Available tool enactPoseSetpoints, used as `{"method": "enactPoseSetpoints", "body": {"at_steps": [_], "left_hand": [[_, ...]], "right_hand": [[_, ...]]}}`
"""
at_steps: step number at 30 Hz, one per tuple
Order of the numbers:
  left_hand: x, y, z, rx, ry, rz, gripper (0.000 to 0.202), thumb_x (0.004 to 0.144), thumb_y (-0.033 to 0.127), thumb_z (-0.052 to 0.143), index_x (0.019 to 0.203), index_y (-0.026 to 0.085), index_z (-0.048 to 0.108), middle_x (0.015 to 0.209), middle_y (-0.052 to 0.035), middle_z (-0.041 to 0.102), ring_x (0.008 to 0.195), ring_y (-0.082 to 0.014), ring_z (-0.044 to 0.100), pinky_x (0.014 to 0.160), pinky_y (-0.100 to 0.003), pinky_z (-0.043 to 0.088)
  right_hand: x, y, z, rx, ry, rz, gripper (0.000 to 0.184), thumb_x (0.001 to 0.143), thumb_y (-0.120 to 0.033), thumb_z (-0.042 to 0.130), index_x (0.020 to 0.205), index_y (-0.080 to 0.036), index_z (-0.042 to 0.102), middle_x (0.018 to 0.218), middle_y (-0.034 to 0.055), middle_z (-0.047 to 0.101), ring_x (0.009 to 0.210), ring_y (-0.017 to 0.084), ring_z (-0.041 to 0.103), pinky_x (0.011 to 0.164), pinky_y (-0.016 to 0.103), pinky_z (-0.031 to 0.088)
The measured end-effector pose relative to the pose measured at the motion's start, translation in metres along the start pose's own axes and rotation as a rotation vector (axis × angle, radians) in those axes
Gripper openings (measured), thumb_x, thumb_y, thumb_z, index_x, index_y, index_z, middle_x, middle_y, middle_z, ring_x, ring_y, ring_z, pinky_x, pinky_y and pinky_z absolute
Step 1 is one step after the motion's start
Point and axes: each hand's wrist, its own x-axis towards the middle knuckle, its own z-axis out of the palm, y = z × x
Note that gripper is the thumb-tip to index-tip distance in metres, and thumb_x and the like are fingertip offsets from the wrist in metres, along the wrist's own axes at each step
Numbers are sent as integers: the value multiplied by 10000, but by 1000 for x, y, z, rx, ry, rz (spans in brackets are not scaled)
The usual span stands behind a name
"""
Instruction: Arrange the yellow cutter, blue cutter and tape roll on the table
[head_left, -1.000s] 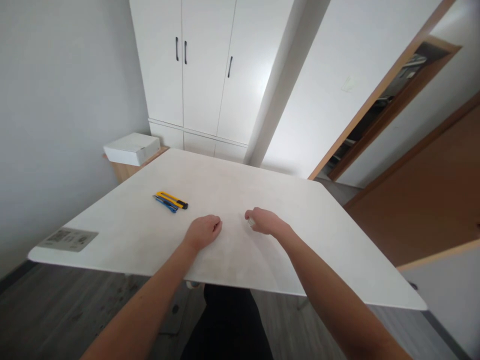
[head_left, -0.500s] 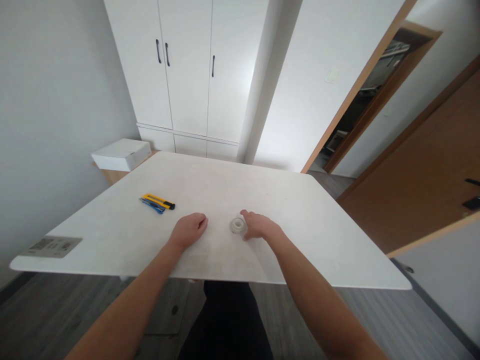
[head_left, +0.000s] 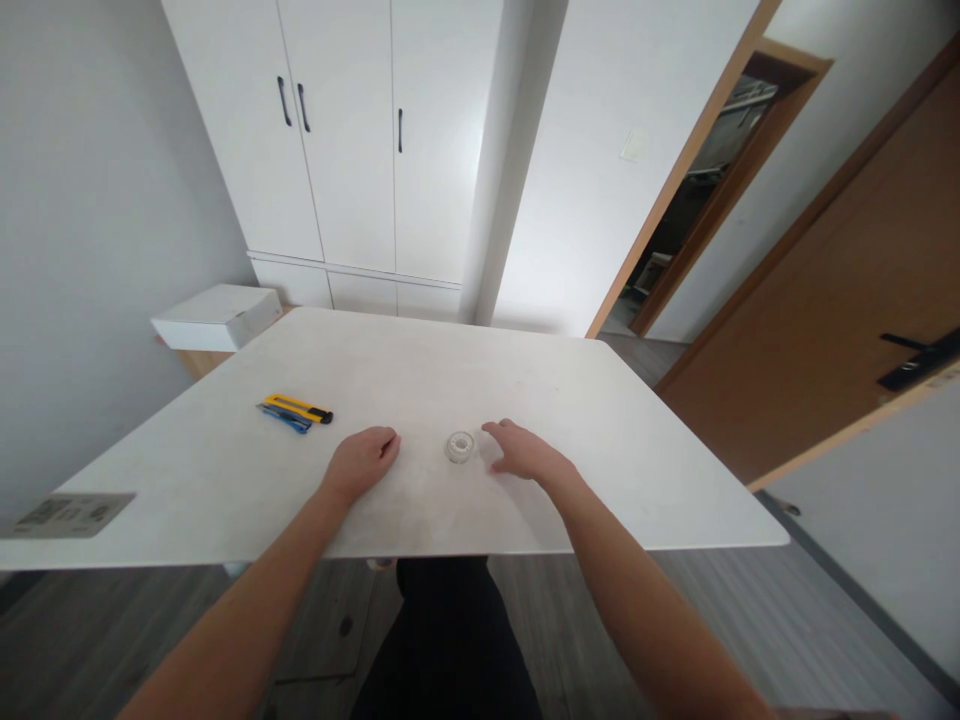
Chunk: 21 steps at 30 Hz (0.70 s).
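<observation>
A small whitish ring that looks like a roll of tape (head_left: 460, 447) lies flat on the white table (head_left: 420, 370) between my hands. Just to the right of it is my right hand (head_left: 523, 452), with thumb and fingers apart and a small gap between them and the roll. My left hand (head_left: 362, 462) rests on the table as a loose fist, left of the roll, and nothing shows in it. Farther left lie a yellow utility knife (head_left: 298, 408) and a blue utility knife (head_left: 286, 418), side by side and touching.
A grey printed label (head_left: 75, 514) is on the table's near left corner. Behind the left edge a white box (head_left: 217, 315) stands on a wooden surface. White cupboards (head_left: 352, 170) line the back, and a brown door (head_left: 817, 270) is at the right.
My right hand has come away from the roll to the right, leaving it on the table. The left fist keeps its place, and the whole view has turned slightly right.
</observation>
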Motion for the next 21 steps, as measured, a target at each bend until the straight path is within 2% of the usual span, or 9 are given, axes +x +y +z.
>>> {"method": "enactPoseSetpoints", "body": {"at_steps": [3, 5, 10, 16, 21], "left_hand": [[0, 0, 0, -10, 1, -6, 335, 942, 338, 355, 702, 207, 548, 783, -50, 652, 773, -186, 588, 694, -292, 360], [0, 0, 1, -16, -2, -14, 331, 942, 341, 355, 720, 209, 562, 797, -50, 657, 786, -187, 591, 705, -291, 366], [0, 1, 0, -20, -15, -22, 332, 946, 344, 351, 751, 208, 582, 809, -53, 662, 806, -188, 599, 726, -288, 378], [1, 2, -1, -35, -20, -25, 328, 940, 337, 359, 749, 203, 590, 813, -63, 668, 796, -197, 600, 720, -302, 378], [1, 2, -1, -30, -36, -42, 326, 941, 342, 364, 764, 206, 601, 835, -58, 678, 816, -190, 600, 731, -296, 382]], "right_hand": [[16, -17, -15, -108, 44, -282, 737, 698, -199, 763, 1358, -277, 443, 1348, 93, 463, 1164, 243, 528, 913, 311, 428], [26, -26, -19, -191, 11, -368, 716, 704, -159, 742, 1340, -326, 459, 1371, 71, 447, 1132, 240, 552, 856, 301, 455], [39, -35, -20, -317, -72, -442, 609, 745, -112, 653, 1289, -341, 504, 1311, 57, 506, 1008, 214, 614, 731, 270, 471], [46, -36, -18, -372, -97, -449, 460, 778, -151, 601, 1204, -317, 553, 1181, 40, 600, 963, 213, 623, 692, 265, 453], [48, -36, -21, -345, -131, -444, 443, 788, -178, 586, 1205, -322, 544, 1200, 31, 593, 928, 197, 629, 653, 256, 445]]}}
